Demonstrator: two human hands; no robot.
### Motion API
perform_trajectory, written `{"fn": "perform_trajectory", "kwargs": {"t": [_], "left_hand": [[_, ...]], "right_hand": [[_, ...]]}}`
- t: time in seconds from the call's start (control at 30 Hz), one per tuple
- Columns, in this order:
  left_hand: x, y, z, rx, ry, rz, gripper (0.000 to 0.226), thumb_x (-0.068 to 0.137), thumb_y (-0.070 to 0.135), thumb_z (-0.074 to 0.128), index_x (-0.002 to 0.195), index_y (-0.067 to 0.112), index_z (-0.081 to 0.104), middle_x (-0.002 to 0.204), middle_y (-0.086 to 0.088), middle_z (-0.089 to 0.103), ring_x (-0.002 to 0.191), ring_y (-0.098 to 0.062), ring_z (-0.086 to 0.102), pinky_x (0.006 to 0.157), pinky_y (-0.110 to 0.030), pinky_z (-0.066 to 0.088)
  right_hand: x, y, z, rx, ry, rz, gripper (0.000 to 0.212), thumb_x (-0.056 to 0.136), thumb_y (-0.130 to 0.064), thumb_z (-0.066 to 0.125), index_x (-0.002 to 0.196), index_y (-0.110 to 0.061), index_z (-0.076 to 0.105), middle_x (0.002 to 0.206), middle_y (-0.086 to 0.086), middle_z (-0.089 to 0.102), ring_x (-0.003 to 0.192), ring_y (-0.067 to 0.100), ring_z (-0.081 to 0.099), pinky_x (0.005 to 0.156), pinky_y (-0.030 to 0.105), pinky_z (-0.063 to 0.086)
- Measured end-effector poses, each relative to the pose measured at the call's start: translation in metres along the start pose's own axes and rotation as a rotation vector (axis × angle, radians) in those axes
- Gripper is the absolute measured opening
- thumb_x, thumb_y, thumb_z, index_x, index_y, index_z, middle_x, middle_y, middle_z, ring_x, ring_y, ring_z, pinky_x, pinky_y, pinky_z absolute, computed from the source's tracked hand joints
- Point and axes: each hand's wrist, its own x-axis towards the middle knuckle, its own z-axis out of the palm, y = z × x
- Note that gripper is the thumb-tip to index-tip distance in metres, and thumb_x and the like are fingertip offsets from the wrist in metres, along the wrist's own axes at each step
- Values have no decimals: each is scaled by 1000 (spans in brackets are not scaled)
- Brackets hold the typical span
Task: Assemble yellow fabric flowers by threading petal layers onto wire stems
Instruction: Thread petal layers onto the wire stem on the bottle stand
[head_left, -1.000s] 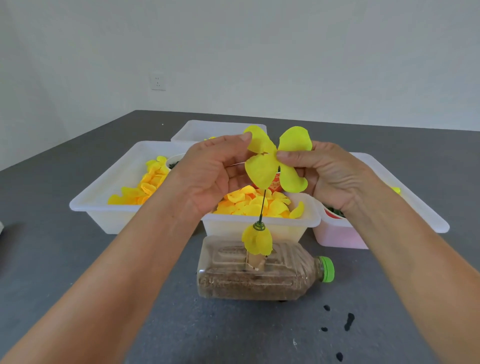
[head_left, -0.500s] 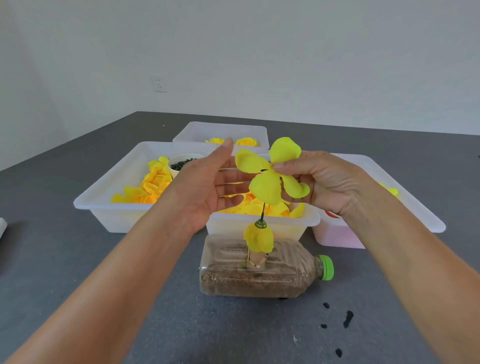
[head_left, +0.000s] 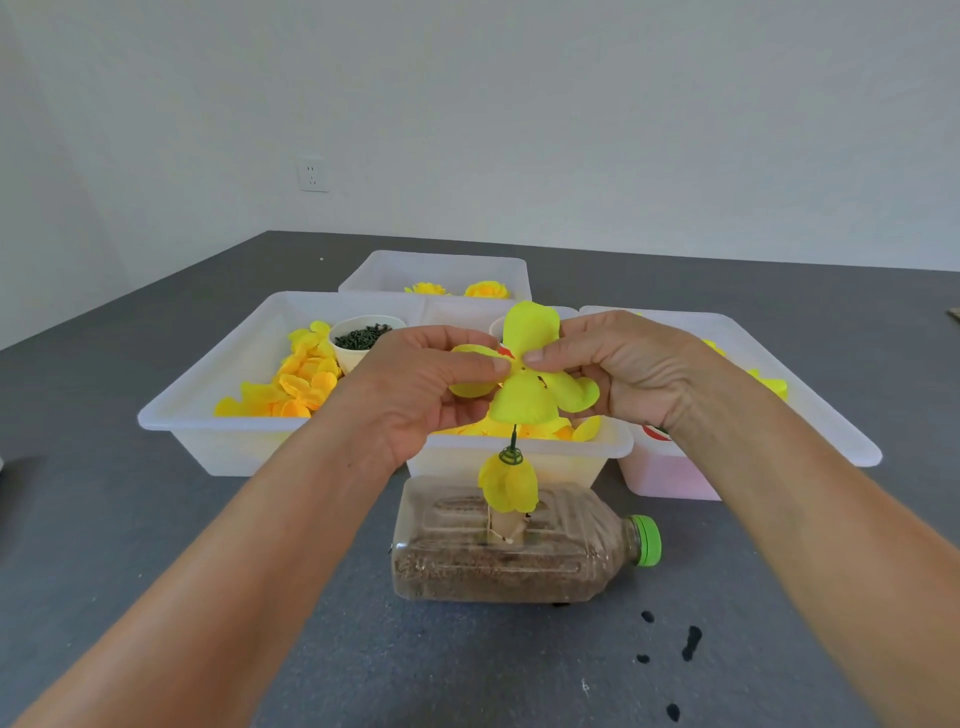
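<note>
1. Head view: a four-lobed yellow petal layer (head_left: 522, 379) held up between both hands, directly above a thin green wire stem (head_left: 514, 439) that rises from below.
2. Key relation: stem standing near upright, long axis vertical, tip hidden behind the lowest lobe of the petal layer, so impossible to say whether already through the centre hole. Below the hands on the same stem, a drooping yellow petal cluster (head_left: 508, 483) under a green calyx ring (head_left: 511, 457), seated in a cardboard tube on a sand-filled bottle (head_left: 519, 551) lying on its side on the desk (head_left: 156, 519).
3. Left hand (head_left: 415, 387): closed in a pinch, thumb and forefinger meeting on the left side of the layer's centre, remaining fingers curled beneath.
4. Right hand (head_left: 623, 371): likewise pinching, fingertip pressed to the right side of the centre, other fingers tucked behind the right lobe.
5. Both hands about equally near the stem, one either side (neither clearly leading).
6. Probable next need: centre hole lined up over the stem tip, then a straight downward slide towards the calyx ring; risk of bending the thin wire if pushed off-axis.
7. Beyond the hands: white trays (head_left: 208, 415) with loose yellow petals, a cup of dark green bits (head_left: 363, 338) past the left hand, finished flowers (head_left: 485, 290) in the farthest tray.
</note>
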Motion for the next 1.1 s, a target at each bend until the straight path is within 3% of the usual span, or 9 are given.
{"fn": "perform_trajectory", "kwargs": {"t": [0.1, 0.3, 0.8, 1.1], "left_hand": [[1, -3, 0, 22, -17, -40, 14, 74, 1, 69, 86, 9, 67, 71, -6, 67, 54, -13, 62, 52, -22, 53], [3, -8, 3, 29, -36, -70, 24, 68, 5, 73, 91, 8, 67, 77, -7, 71, 62, -17, 66, 61, -29, 57], [4, -13, 4, 33, -80, -151, 10, 79, 2, 65, 79, 12, 67, 67, -5, 69, 56, -15, 64, 54, -27, 56], [2, -17, -3, 65, -50, -176, 8, 79, 2, 66, 82, 9, 64, 59, -5, 67, 47, -15, 61, 43, -22, 50]], "right_hand": [[2, 3, 0, -46, 1, 15, 20, 80, -2, 63, 100, -3, 65, 82, 11, 63, 60, 17, 62, 53, 24, 54], [4, 5, 0, -28, -13, 23, 13, 80, -1, 62, 93, -4, 65, 73, 7, 65, 57, 14, 63, 53, 23, 53], [8, 13, -4, -64, -25, 78, 12, 84, 0, 57, 86, -9, 64, 68, 3, 67, 57, 13, 64, 54, 23, 54], [11, 20, -2, -100, -28, 144, 16, 84, 2, 57, 92, -10, 63, 83, 9, 63, 69, 18, 59, 61, 26, 53]]}}
